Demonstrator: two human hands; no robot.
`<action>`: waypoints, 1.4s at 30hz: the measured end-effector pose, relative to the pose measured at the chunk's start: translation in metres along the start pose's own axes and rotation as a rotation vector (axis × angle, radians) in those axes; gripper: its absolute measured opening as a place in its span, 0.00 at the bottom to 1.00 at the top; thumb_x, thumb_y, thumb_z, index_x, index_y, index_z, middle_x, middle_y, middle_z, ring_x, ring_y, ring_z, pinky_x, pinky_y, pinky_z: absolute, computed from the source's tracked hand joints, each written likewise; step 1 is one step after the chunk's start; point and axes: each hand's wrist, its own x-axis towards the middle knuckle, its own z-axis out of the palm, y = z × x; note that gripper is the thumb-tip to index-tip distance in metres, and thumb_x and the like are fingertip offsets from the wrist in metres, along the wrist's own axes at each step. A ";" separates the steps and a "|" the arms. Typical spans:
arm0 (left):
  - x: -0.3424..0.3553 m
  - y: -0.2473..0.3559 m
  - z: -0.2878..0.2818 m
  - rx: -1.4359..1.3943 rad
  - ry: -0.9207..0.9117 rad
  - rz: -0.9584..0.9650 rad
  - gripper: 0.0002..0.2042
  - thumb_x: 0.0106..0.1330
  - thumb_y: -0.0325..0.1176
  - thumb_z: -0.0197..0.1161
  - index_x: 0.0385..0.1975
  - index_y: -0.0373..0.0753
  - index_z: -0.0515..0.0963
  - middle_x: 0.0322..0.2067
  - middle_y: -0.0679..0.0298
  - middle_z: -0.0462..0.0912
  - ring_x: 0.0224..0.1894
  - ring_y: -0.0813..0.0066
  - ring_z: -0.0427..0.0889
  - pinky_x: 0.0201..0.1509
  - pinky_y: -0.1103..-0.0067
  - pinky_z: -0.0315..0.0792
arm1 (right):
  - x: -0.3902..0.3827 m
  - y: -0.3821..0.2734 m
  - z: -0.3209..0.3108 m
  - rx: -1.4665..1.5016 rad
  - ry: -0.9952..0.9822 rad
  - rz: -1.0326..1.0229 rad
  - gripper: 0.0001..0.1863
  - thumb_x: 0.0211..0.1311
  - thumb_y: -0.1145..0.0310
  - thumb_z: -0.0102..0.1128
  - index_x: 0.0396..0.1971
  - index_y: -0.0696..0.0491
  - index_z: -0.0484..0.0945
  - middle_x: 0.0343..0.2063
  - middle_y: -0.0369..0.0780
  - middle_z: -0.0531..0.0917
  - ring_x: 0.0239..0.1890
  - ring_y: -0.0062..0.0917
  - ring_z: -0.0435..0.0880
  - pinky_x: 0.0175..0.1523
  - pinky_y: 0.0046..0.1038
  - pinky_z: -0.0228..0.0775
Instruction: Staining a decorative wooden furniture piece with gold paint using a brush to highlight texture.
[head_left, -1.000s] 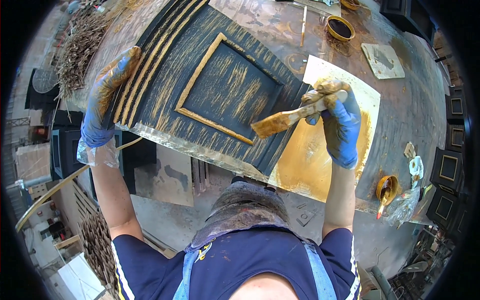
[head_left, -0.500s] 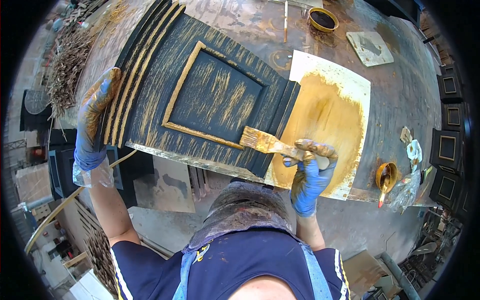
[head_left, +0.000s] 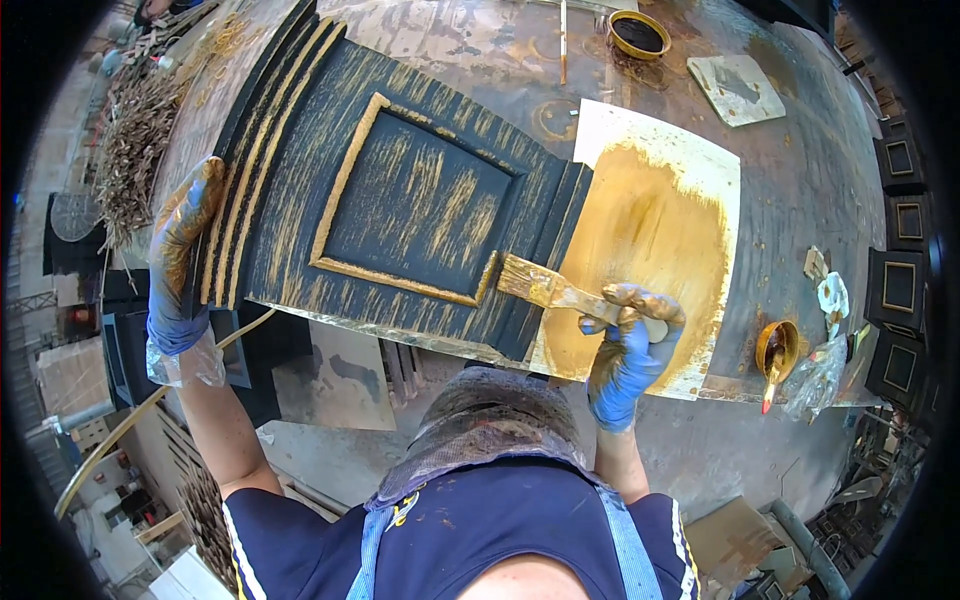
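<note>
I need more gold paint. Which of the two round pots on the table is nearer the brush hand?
The small gold-smeared pot at the table's right edge, just beyond the right hand. The other, dark-filled pot stands far off at the table's far side.

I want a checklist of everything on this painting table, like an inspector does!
Surface: worn, paint-stained table.
Job's things: black panel streaked with gold; flat brush, bristles at its near right corner; board smeared gold.
Clutter: dark paint pot, small gold cup, stained square tile, crumpled plastic.
Hands: left hand, blue-gloved, on the panel's left edge; right hand, blue-gloved, grips the brush.
Cables: nothing seen.
Surroundings: small black frames on the right.
</note>
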 end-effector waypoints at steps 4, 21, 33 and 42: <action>-0.001 0.003 0.005 0.005 -0.103 0.063 0.18 0.55 0.35 0.53 0.43 0.31 0.65 0.39 0.59 0.72 0.39 0.77 0.73 0.43 0.85 0.67 | 0.002 0.002 0.000 -0.048 -0.051 0.097 0.10 0.51 0.78 0.47 0.33 0.50 0.62 0.30 0.41 0.71 0.35 0.26 0.73 0.24 0.22 0.74; -0.004 0.006 0.006 0.137 -0.026 0.048 0.18 0.54 0.35 0.54 0.43 0.31 0.66 0.38 0.60 0.73 0.39 0.78 0.73 0.44 0.84 0.66 | 0.025 0.000 0.003 -0.009 0.037 0.066 0.11 0.50 0.82 0.44 0.32 0.50 0.60 0.31 0.42 0.71 0.36 0.29 0.73 0.26 0.24 0.74; -0.007 0.011 0.011 -0.030 0.012 -0.072 0.20 0.53 0.34 0.54 0.44 0.29 0.64 0.39 0.59 0.72 0.39 0.76 0.73 0.44 0.82 0.67 | 0.044 0.004 0.005 -0.016 0.004 0.049 0.11 0.50 0.80 0.45 0.33 0.51 0.59 0.30 0.42 0.71 0.35 0.27 0.73 0.25 0.22 0.73; -0.005 0.010 0.010 -0.030 0.076 -0.162 0.21 0.52 0.36 0.56 0.43 0.31 0.65 0.37 0.61 0.73 0.38 0.78 0.74 0.44 0.84 0.67 | 0.061 0.004 0.009 -0.034 -0.027 0.037 0.09 0.51 0.80 0.44 0.32 0.51 0.60 0.29 0.43 0.73 0.31 0.26 0.74 0.24 0.21 0.70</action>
